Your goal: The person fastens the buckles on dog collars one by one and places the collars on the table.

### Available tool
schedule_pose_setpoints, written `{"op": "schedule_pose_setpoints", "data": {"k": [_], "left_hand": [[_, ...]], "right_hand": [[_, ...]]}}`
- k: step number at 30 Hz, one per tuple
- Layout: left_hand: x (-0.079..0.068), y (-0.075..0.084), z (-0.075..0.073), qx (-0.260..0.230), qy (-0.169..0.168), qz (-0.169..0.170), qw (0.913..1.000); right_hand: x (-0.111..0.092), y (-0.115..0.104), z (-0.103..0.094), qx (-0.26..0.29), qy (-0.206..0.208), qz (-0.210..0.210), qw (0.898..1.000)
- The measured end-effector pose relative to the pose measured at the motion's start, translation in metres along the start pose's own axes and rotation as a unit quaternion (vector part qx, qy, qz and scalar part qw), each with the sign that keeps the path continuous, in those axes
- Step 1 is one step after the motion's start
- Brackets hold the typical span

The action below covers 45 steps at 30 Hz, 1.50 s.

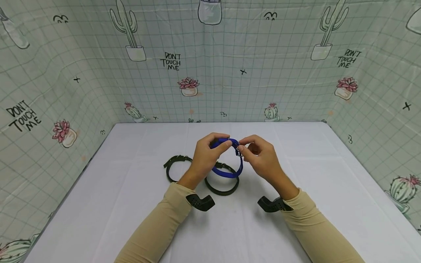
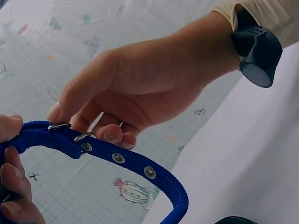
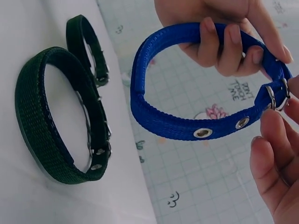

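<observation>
A blue collar (image 3: 166,123) with metal eyelets and a buckle (image 3: 275,95) is held up as a loop above the white table. My left hand (image 1: 208,155) grips its band, thumb on one face and fingers curled on the other. At the buckle, my right hand (image 1: 263,157) pinches the collar between thumb and fingertips. In the left wrist view, the strap lies through the metal buckle (image 2: 84,136), with eyelets along the band beyond it. Below the blue loop lies a dark green collar (image 3: 35,116), and a second green collar (image 3: 74,39) rests farther left, partly behind my left wrist.
The white tabletop (image 1: 131,212) spreads around the hands. Printed grid fabric (image 1: 223,95) hangs behind the table and along both sides. A black wrist camera (image 1: 201,202) sits on the left cuff, another black camera (image 1: 273,204) on the right.
</observation>
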State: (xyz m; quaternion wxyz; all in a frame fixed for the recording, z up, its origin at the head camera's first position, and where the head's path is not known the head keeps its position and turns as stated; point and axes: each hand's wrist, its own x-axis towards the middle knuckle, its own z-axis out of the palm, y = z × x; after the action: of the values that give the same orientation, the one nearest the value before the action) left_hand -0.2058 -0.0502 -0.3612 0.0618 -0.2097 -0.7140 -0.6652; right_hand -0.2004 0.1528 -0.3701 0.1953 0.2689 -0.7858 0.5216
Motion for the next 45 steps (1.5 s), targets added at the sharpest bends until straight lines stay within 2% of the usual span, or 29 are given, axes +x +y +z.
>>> {"op": "schedule_pose_setpoints", "data": {"k": [5, 11, 19, 25, 35, 41, 45], "left_hand": [[0.001, 0.0, 0.0, -0.005, 0.011, -0.007, 0.9999], [0.002, 0.0, -0.002, -0.032, 0.024, -0.014, 0.9991], [0.004, 0.001, -0.005, -0.077, 0.045, -0.025, 0.9957], [0.005, -0.002, -0.002, -0.097, 0.035, -0.034, 0.9941], [0.003, -0.003, 0.005, -0.028, -0.003, -0.028, 0.9992], [0.002, -0.005, 0.005, 0.012, -0.013, -0.018, 0.9997], [0.001, -0.006, 0.004, 0.04, -0.019, -0.027, 0.9986]], "right_hand": [[0.001, 0.003, -0.003, -0.028, -0.018, 0.008, 0.999], [0.001, 0.006, -0.005, -0.027, -0.032, 0.023, 0.999], [-0.003, 0.011, -0.005, -0.063, -0.058, 0.022, 0.996], [-0.009, 0.014, -0.005, -0.059, -0.04, 0.014, 0.997], [-0.017, 0.02, -0.014, -0.055, 0.006, 0.001, 0.998], [-0.018, 0.023, -0.018, -0.048, 0.006, 0.006, 0.999], [-0.017, 0.024, -0.02, -0.052, -0.001, 0.017, 0.998]]}}
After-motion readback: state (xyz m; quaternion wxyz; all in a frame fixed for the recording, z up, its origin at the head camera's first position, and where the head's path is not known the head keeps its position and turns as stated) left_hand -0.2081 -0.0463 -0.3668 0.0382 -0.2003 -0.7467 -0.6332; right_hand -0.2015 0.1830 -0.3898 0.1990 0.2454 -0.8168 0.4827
